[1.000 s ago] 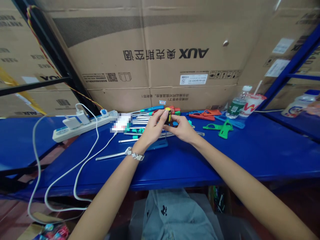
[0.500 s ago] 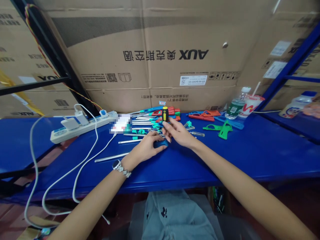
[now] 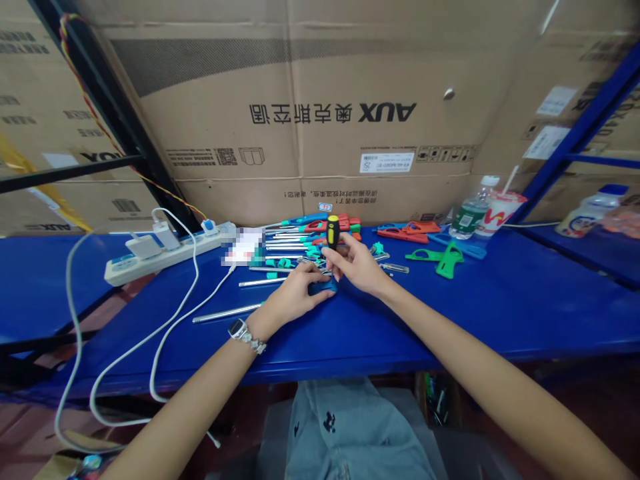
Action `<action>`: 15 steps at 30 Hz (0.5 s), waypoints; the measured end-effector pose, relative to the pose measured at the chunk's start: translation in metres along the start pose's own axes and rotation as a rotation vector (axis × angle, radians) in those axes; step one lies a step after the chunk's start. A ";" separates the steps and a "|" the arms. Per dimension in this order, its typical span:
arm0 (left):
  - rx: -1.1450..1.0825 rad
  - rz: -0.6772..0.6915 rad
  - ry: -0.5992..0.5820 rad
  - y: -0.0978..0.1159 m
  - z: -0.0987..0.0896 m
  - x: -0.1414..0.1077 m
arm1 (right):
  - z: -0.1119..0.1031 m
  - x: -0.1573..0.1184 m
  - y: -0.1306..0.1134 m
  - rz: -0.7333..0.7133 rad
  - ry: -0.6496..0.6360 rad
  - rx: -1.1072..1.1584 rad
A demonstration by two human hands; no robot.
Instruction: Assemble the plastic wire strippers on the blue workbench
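Note:
My left hand (image 3: 299, 291) is closed on a blue plastic part (image 3: 324, 287), pressing it down on the blue table (image 3: 380, 340). My right hand (image 3: 356, 265) grips a black and yellow screwdriver (image 3: 333, 232), its handle upright above the blue part. Fingers hide most of the shaft and the tip. A metal rod (image 3: 227, 313) lies by my left wrist. Behind my hands are several metal rods with blue and red handles (image 3: 320, 225), along with small teal pieces (image 3: 285, 263). A clear-handled tool (image 3: 395, 268) lies right of my right hand.
A white power strip (image 3: 170, 253) with plugs and cables lies at the left, near a blurred-out phone (image 3: 243, 247). Green (image 3: 449, 259) and red (image 3: 410, 231) plastic parts lie at the right, before a bottle (image 3: 473, 210) and a cup (image 3: 500, 212). Large cardboard boxes (image 3: 320, 73) stand behind.
The screwdriver handle has shifted slightly right and down, with my right hand still on it. My left hand keeps its hold on the blue part. The view has moved slightly.

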State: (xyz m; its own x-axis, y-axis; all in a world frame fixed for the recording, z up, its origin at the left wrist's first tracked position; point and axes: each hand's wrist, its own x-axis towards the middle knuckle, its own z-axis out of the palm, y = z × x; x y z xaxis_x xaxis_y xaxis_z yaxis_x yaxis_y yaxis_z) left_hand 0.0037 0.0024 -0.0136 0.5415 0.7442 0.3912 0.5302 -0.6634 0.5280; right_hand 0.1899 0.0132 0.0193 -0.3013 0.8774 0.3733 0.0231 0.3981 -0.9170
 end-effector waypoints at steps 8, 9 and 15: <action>0.003 0.019 0.007 0.000 0.001 -0.001 | -0.003 0.004 0.001 -0.026 -0.003 -0.026; -0.001 0.018 0.005 0.000 0.001 -0.001 | -0.001 0.004 0.003 -0.024 0.045 -0.021; 0.002 0.032 -0.005 0.003 -0.001 0.000 | 0.006 -0.001 0.002 0.026 0.063 0.030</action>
State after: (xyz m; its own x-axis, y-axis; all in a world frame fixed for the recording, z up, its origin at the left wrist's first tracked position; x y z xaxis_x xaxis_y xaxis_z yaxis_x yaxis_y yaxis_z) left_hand 0.0045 0.0001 -0.0114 0.5612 0.7222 0.4044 0.5138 -0.6870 0.5139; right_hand 0.1845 0.0117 0.0167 -0.2403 0.9029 0.3564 0.0010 0.3674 -0.9301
